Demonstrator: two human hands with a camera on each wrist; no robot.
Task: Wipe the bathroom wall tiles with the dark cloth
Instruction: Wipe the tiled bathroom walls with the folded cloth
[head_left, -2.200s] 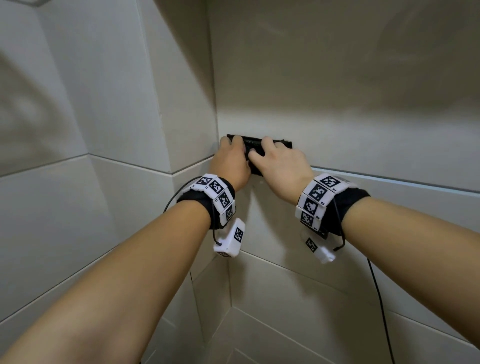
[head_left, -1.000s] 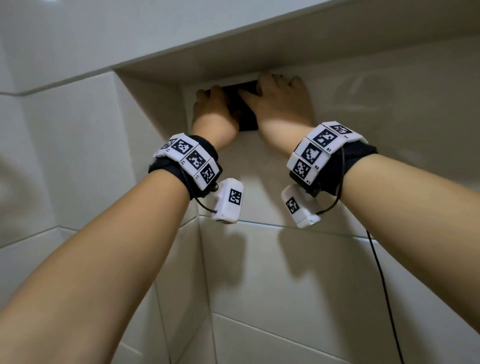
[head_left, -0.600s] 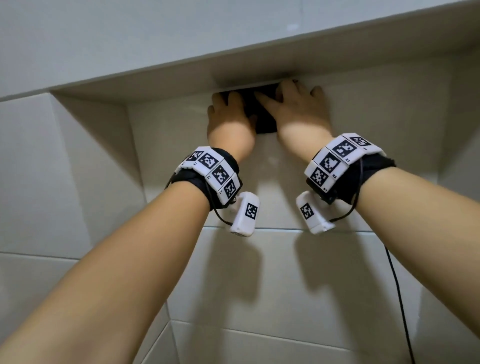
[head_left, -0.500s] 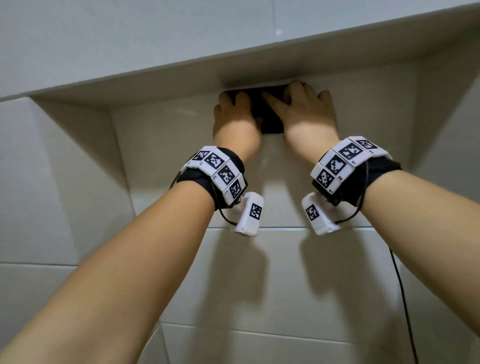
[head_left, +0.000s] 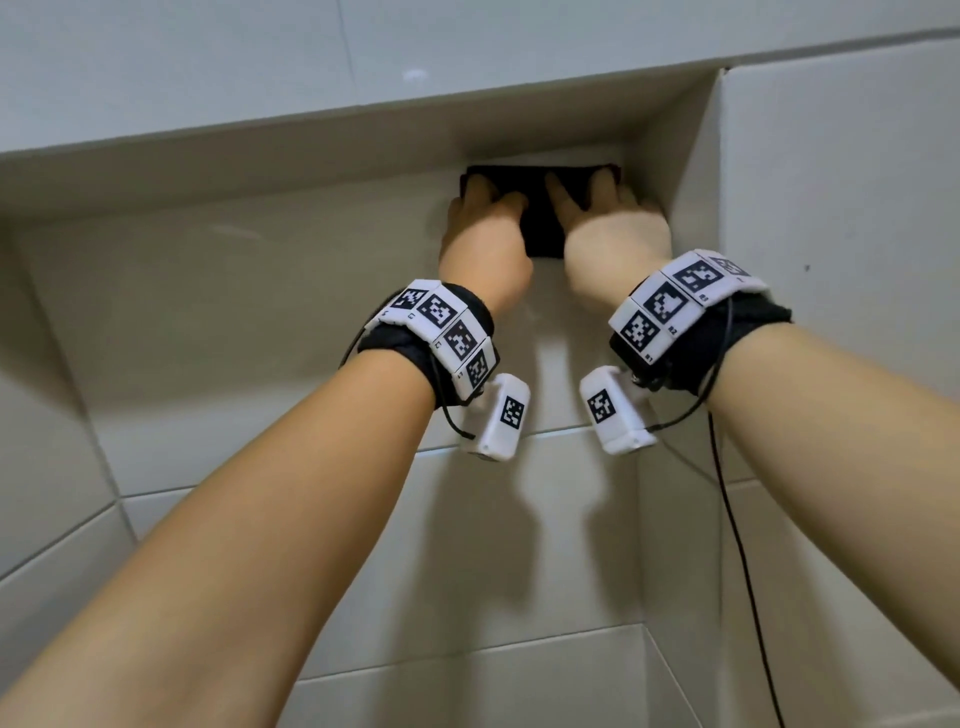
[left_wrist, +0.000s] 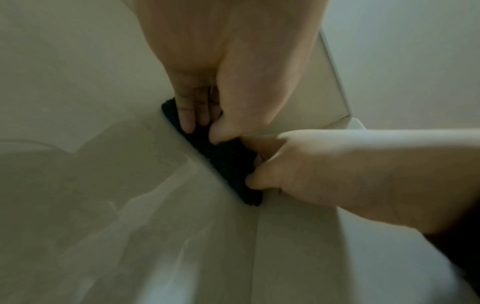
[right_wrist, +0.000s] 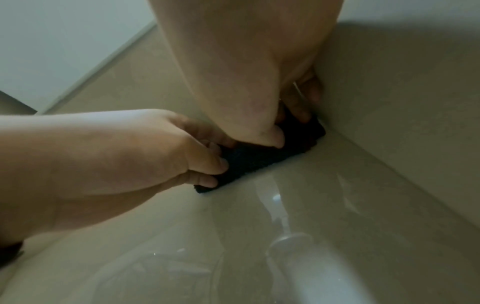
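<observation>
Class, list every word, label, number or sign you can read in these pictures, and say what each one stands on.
Tiny characters beside the square codes on the white tag band on the right wrist: too small to read.
Tiny characters on the white tag band on the left wrist: too small to read.
Black-and-white square codes on both bands and on the two white wrist camera blocks: patterns, not text.
Beige wall tiles and dark cloth: no text.

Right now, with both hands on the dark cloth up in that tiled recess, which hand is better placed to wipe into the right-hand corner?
Probably the right hand: it presses the dark folded cloth at the end nearest the recess side wall, almost touching it. The left hand sits on the cloth's far end.
</observation>
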